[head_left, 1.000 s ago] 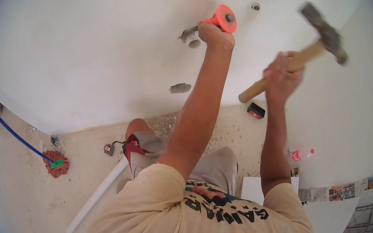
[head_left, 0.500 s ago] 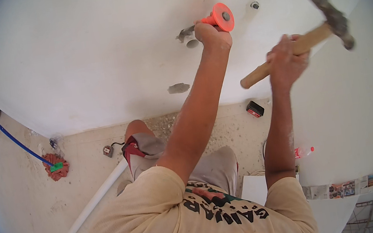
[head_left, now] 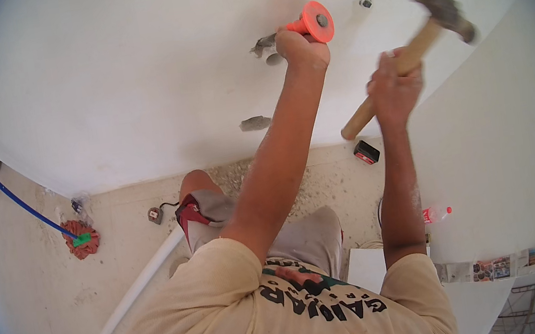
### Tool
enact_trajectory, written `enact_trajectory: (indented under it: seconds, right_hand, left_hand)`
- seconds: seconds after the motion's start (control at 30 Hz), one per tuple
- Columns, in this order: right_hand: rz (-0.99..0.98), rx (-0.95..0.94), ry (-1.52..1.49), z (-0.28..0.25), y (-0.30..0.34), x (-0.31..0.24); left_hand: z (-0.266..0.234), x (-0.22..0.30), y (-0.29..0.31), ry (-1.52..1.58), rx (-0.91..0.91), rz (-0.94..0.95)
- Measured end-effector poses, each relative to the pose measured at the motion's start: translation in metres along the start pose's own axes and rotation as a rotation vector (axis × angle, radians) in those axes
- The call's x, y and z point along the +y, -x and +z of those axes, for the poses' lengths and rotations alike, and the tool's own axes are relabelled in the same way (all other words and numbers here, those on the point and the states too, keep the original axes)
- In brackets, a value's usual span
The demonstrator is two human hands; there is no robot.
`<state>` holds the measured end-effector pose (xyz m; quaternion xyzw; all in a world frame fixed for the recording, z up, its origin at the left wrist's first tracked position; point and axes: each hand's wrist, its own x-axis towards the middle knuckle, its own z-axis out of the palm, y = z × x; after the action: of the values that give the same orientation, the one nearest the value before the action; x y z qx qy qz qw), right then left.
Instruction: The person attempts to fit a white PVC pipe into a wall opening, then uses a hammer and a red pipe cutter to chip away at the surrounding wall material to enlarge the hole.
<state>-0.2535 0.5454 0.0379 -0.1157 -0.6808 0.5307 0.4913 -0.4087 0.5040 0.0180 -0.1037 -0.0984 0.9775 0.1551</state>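
Observation:
My left hand point(head_left: 299, 46) is closed around a chisel with a round orange hand guard point(head_left: 315, 22); the steel striking end shows in the guard's centre. The chisel's tip points left into a ragged grey hole point(head_left: 263, 46) in the white wall. A round pipe opening point(head_left: 274, 59) shows just below that hole, partly behind my hand. My right hand point(head_left: 396, 86) grips the wooden handle of a hammer point(head_left: 434, 1), raised to the right of the chisel. The hammer head is apart from the guard and slightly blurred.
Rubble point(head_left: 235, 177) lies along the wall's foot, below a grey patch point(head_left: 255, 123). A black-and-red battery pack point(head_left: 366, 152), a tape measure point(head_left: 155, 215), a white pipe point(head_left: 140, 284) and a plastic bottle point(head_left: 437, 213) are on the floor. A blue hose point(head_left: 11, 193) runs at left to a reddish cloth point(head_left: 82, 242).
The hammer and my right hand have moved left, toward the chisel, and the hammer head is somewhat higher. My left hand and the chisel have barely shifted.

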Motion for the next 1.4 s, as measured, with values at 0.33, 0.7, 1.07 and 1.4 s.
enact_trajectory:
  seconds: [0.33,0.7,1.07,1.4]
  right_hand:
    - [0.217,-0.43,0.549,-0.054,0.038,-0.048]
    - [0.328,-0.213,0.273,-0.089,0.076,-0.03]
    - [0.198,-0.063,0.095,-0.101,0.094,-0.027]
    - [-0.311,0.172,-0.214,-0.078,0.107,-0.05]
  left_hand:
    - [-0.072,0.051,-0.02,-0.25,-0.349,-0.083]
    - [-0.108,0.064,0.091,-0.631,-0.357,-0.441]
    - [-0.073,0.05,0.049,-0.341,-0.412,-0.391]
    - [-0.073,0.055,0.05,-0.268,-0.405,-0.425]
